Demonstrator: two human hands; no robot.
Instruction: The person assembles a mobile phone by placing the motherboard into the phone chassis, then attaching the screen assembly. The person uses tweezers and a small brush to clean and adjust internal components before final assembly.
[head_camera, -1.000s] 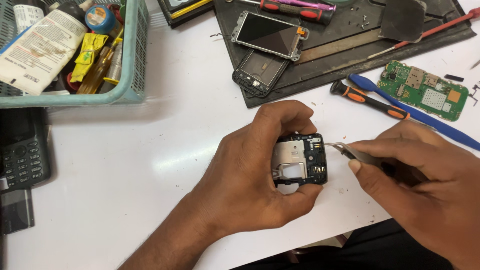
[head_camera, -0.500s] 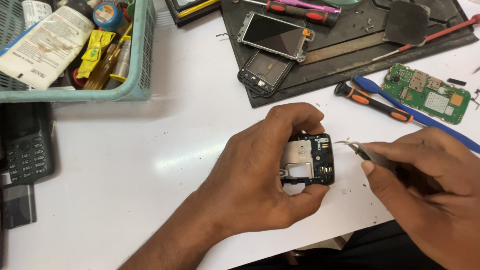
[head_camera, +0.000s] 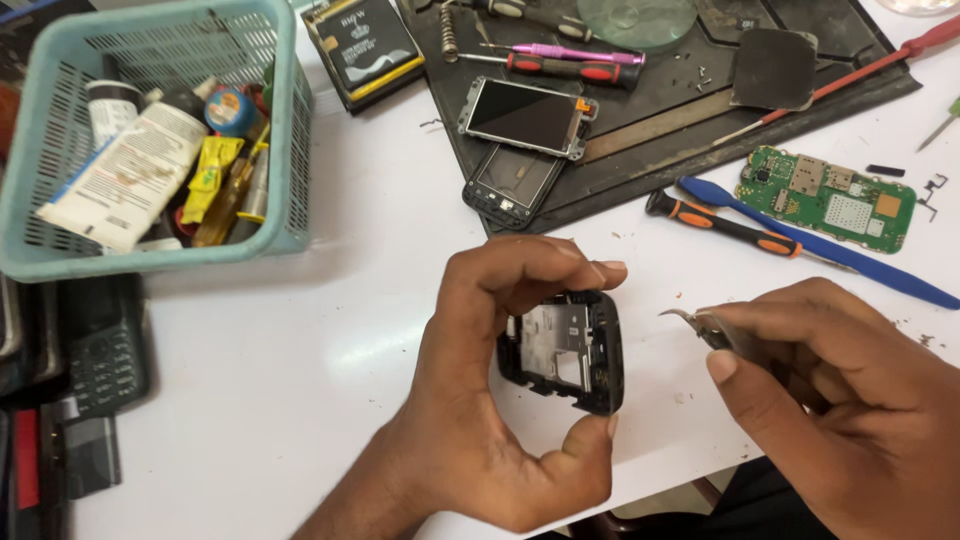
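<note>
The left hand (head_camera: 500, 400) pinches the black phone frame (head_camera: 565, 350) upright by its ends, while the right hand (head_camera: 840, 400), closed around tweezers (head_camera: 700, 322), aims their tip leftward, just beside the frame.

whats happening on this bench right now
A person is working on a taken-apart phone at a white table. The left hand grips a black phone frame between thumb and fingers, its open inside facing up. The right hand holds curved tweezers, the tip a short way right of the frame, not touching. A green circuit board, screwdrivers and a small screen lie behind.
</note>
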